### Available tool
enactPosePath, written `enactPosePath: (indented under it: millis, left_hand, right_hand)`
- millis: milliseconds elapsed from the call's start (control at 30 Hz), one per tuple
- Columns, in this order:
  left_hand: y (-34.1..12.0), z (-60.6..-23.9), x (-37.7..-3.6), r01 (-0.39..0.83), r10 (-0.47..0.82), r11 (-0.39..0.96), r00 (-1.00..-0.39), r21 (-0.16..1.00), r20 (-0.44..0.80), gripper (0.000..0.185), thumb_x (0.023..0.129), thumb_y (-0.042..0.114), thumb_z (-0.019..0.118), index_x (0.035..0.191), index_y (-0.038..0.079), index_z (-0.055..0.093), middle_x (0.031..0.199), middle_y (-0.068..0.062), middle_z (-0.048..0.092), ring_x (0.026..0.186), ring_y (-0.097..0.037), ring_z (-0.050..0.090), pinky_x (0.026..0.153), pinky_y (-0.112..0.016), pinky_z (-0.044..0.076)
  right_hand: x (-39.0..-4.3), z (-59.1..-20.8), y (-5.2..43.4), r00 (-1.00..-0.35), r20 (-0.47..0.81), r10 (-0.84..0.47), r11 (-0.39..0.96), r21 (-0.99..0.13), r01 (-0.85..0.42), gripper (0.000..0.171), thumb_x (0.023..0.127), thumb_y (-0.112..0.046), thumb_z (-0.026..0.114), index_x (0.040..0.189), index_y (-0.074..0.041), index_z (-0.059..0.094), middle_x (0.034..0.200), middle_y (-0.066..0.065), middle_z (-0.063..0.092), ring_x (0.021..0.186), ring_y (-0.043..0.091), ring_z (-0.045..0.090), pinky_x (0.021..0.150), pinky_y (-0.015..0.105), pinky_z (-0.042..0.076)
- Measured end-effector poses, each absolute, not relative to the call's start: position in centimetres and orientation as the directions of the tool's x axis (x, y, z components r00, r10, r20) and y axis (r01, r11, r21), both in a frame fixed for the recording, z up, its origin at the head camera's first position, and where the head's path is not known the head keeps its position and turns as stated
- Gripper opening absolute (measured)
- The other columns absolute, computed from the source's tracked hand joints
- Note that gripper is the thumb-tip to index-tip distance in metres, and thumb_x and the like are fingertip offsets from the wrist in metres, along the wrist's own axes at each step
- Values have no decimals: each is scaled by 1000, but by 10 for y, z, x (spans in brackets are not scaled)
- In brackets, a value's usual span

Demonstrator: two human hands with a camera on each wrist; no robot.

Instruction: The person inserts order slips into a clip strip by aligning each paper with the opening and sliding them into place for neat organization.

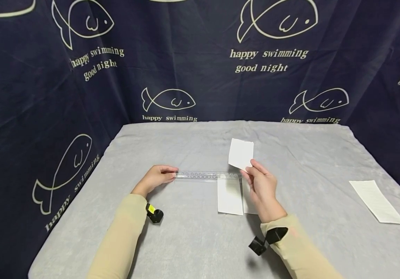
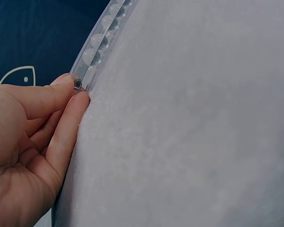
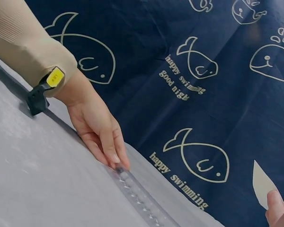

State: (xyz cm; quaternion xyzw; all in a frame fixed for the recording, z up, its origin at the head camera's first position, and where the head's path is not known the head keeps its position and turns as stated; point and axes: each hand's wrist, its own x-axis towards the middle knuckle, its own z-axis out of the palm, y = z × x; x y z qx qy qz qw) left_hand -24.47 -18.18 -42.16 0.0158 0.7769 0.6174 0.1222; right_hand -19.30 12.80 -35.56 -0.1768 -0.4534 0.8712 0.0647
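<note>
The left hand (image 1: 156, 177) pins the near end of the long clear plastic ruler (image 1: 207, 175) to the grey cloth-covered tabletop (image 1: 193, 240), fingertips (image 2: 78, 85) pinching its tip. The right hand (image 1: 263, 188) lifts a small white torn paper piece (image 1: 241, 154), its grip pinching the lower edge between thumb and fingers. Under the ruler's far end lie two white paper strips (image 1: 230, 197), side by side, flat on the cloth. My judgement: keep the ruler pressed firmly so it cannot slide, and pull the paper along its edge, not away from it. A longer white paper sheet (image 1: 377, 201) lies well apart at the right.
</note>
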Motion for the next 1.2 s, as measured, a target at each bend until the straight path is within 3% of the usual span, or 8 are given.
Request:
enactPosePath:
  millis: [200,300,767,1200]
  left_hand:
    - [-181,-420,-244,-125,173,225,-971,966,-166,28,87,-4,61,115,-9,61,112,-22,60,94,-17,61,83,-27,52]
    - [-181,-421,-244,-124,176,223,-970,967,-165,28,87,-4,61,115,-9,61,112,-22,60,94,-17,61,83,-27,52]
    - [-180,-419,-242,-128,173,217,-971,968,-167,29,88,-5,60,116,-9,60,113,-22,59,96,-19,61,84,-27,51]
    - [-180,-419,-244,-142,162,240,-969,960,-184,29,88,-2,61,117,-6,61,115,-20,59,97,-18,61,84,-26,51]
  right_hand:
    - [-189,-356,118,-933,-234,275,-585,-811,30,50,85,17,45,135,9,41,134,12,39,69,7,59,78,18,51]
    - [-186,-357,113,-931,-226,286,-583,-812,18,49,86,17,45,134,9,42,136,14,38,69,8,59,78,19,51]
    - [-182,-368,95,-940,-209,271,-557,-830,24,54,80,20,45,133,11,43,139,20,34,67,6,59,75,20,52]
    - [-177,-376,75,-953,-214,217,-527,-847,70,54,77,22,44,129,11,47,127,18,40,63,6,59,73,20,53]
